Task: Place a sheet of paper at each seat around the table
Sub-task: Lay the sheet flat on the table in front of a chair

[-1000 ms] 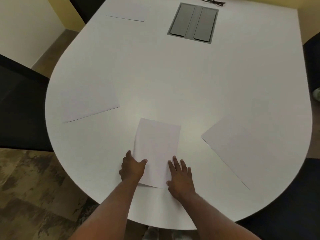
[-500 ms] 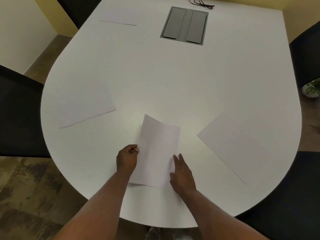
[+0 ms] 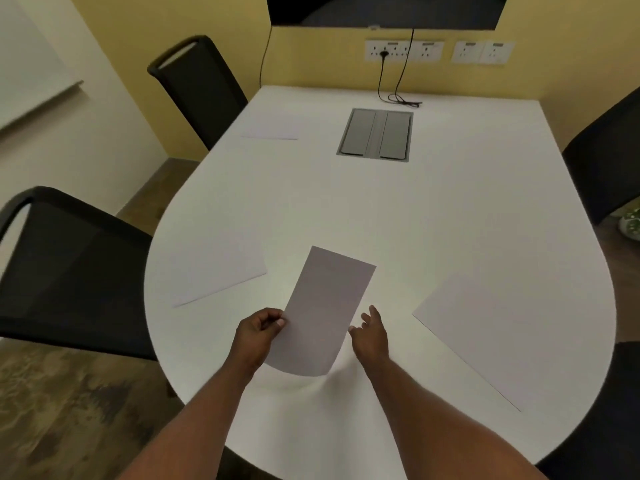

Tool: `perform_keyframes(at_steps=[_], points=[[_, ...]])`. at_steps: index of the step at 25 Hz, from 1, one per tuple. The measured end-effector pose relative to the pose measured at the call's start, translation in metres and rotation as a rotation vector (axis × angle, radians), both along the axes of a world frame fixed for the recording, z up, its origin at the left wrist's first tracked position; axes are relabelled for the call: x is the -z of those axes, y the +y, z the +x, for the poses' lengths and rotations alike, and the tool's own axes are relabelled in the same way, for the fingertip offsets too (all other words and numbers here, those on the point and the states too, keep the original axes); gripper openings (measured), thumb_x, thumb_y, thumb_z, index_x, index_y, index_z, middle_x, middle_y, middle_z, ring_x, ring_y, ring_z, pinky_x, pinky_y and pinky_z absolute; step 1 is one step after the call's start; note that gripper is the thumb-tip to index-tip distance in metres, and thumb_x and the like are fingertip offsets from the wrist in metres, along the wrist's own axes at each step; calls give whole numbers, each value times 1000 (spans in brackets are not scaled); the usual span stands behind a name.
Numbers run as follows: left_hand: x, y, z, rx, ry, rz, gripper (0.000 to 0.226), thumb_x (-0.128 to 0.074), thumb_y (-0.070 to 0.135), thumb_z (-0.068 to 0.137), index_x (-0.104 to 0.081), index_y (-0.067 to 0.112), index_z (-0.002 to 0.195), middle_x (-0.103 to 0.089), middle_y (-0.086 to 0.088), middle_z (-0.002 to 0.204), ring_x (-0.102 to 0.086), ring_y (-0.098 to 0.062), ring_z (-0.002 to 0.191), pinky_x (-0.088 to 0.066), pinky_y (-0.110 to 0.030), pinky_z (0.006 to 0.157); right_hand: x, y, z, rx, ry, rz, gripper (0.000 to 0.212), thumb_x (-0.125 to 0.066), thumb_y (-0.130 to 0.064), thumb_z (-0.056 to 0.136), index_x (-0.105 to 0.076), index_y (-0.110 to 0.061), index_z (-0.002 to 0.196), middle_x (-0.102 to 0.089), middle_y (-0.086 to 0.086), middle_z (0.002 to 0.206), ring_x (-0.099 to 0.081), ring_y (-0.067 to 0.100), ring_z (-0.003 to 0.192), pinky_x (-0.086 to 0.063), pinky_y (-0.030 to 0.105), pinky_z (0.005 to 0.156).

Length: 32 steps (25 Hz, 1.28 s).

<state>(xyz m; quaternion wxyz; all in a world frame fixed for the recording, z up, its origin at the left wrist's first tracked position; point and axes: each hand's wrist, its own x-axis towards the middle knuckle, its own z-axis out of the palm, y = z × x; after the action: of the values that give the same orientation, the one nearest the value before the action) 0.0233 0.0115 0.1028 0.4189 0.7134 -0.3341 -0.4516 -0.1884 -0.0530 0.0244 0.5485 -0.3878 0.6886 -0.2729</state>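
Table (image 3: pixel 398 216): white, rounded at the near end, filling the middle of the frame; a grey cable hatch (image 3: pixel 375 135) is set into it toward the top.
Chairs: one black chair (image 3: pixel 65 271) at the left edge, another (image 3: pixel 197 84) at the upper left, a third (image 3: pixel 609 157) at the right edge.
Sheets already down: one at centre left (image 3: pixel 221 268) by the left chair, one at lower right (image 3: pixel 512 327), one further up (image 3: pixel 273 128) by the upper-left chair.
Sheet in hand (image 3: pixel 322 313): lifted off the table at lower centre, its far end raised, its near edge curling down.
Left hand (image 3: pixel 258 336): fingers and thumb pinched on the sheet's left edge.
Right hand (image 3: pixel 372 336): fingers spread and loose just beside the sheet's right edge, gripping nothing that I can see.
Doing it well: the seat by the right-edge chair looks unserved. I would carry the sheet there by both edges so it does not fold, then lay it flat and square to the table rim, clear of the lower-right sheet.
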Motion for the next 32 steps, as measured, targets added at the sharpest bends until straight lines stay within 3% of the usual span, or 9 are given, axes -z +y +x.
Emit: perform_keyframes(at_steps=[3,6,8,11,15,19,32], points=[[-27,4,20,12,-21,-51,13,-62,1,93,-74,7,93,-74,-1,89,-64,-10,79,-47,-22,71,-27,-9,17,42,-42,-69,63,-66,-5,88,-44,-14,146,-68,3,120,-63,23,112,-48,43,102],[-54,9,38,8,-62,-112,15,-61,-1,93,-73,6,93,-74,-3,90,-64,-13,81,-47,-24,74,-59,-13,28,68,-56,-150,35,-73,-8,83,-66,-14,116,-72,3,98,-68,26,96,-54,39,88],[-67,9,48,-13,-100,-165,14,-61,-3,93,-73,5,92,-75,-7,92,-65,-16,84,-49,-27,79,-80,-15,30,82,-66,-224,15,-75,-7,80,-69,-9,94,-73,5,89,-69,29,90,-54,38,79],[-83,4,53,7,-162,-223,14,-64,-1,92,-74,9,92,-78,-4,91,-72,-18,86,-53,-26,79,-115,-19,23,65,-45,-348,11,-78,-9,79,-67,-13,81,-72,1,80,-69,24,80,-53,34,71],[-99,-12,29,83,-254,-267,14,-69,12,90,-76,23,88,-78,11,84,-73,-4,80,-52,-25,74,-160,-22,-9,89,20,-497,14,-77,-12,81,-68,-22,77,-72,-7,77,-69,14,76,-55,28,69],[-110,-31,-22,73,-289,-330,9,-70,23,89,-78,28,88,-77,18,81,-72,-2,80,-55,-29,75,-194,-21,-60,171,94,-579,13,-77,-16,81,-68,-24,76,-72,-10,76,-68,10,74,-55,28,68],[-156,-53,-259,192,-246,-490,6,-75,24,86,-80,22,85,-78,8,77,-75,-12,80,-56,-34,77,-256,21,-310,374,246,-747,19,-82,-29,82,-66,-21,75,-69,-10,74,-65,10,71,-53,25,62]])
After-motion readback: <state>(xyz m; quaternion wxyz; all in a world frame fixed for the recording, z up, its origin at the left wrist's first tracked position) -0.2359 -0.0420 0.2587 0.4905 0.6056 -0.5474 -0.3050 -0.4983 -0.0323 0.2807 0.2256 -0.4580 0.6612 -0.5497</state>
